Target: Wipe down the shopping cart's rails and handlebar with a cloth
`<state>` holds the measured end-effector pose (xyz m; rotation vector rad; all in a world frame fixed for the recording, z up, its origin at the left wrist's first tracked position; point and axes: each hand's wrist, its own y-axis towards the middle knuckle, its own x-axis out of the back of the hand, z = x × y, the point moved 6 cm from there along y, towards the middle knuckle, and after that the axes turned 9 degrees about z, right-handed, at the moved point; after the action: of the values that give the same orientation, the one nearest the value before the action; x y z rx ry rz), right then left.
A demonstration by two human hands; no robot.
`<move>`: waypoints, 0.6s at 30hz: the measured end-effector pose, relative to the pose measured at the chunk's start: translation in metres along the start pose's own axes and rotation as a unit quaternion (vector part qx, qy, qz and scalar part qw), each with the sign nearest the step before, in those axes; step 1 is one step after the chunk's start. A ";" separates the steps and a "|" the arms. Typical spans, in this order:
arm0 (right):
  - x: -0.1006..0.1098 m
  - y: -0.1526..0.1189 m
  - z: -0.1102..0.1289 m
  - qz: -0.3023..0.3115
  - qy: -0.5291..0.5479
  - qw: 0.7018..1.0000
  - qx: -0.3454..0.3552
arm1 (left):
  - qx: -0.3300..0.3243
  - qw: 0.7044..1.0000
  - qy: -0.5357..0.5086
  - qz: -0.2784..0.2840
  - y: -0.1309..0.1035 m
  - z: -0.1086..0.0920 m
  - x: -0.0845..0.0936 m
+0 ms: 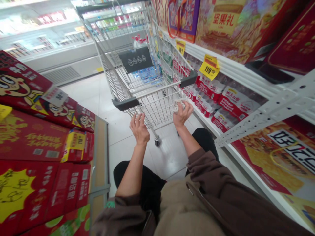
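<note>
A metal wire shopping cart (157,113) stands right in front of me, with dark grey corner pieces and a dark sign panel (136,60) inside. My right hand (184,113) is closed around a crumpled white cloth (177,105), held against or very near the cart's wire end; contact is hard to judge. My left hand (139,129) is raised by the cart's lower left corner, fingers slightly bent and apart, with nothing visible in it. Whether its fingertips touch the wires, I cannot tell.
Right of the cart, shelves hold shrink-wrapped red-labelled bottles (228,101) and gift boxes (221,26), with yellow price tags (209,67). Stacked red cartons (36,137) stand on the left. A refrigerated display (49,39) runs along the back. White floor tiles (118,131) lie between.
</note>
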<state>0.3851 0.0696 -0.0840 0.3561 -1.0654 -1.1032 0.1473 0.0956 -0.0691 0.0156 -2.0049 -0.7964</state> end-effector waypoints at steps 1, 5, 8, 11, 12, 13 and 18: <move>-0.002 -0.007 0.011 0.007 0.008 1.000 0.015 | 0.007 1.000 -0.004 0.004 0.001 0.001 -0.001; -0.018 -0.044 0.063 0.086 0.041 0.981 0.169 | 0.025 0.999 0.014 0.031 0.002 0.008 0.002; -0.017 -0.039 0.049 0.081 0.038 0.978 0.189 | 0.015 0.998 0.033 0.048 0.000 0.017 0.011; -0.003 -0.012 0.005 0.008 0.012 0.996 0.083 | 0.022 0.999 0.031 0.014 -0.007 0.017 0.014; 0.002 -0.006 -0.004 -0.018 0.006 0.999 0.046 | 0.030 0.999 0.025 -0.023 -0.010 0.014 0.014; 0.006 -0.005 -0.008 -0.038 0.005 0.999 0.019 | 0.038 0.997 0.018 -0.068 -0.013 0.008 0.012; 0.003 -0.037 0.042 0.017 0.026 0.993 0.113 | 0.049 0.993 0.019 -0.105 -0.016 -0.033 -0.015</move>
<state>0.3298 0.0610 -0.0880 0.5406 -1.1492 -0.9402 0.1760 0.0701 -0.0780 0.3010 -2.0270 -0.8229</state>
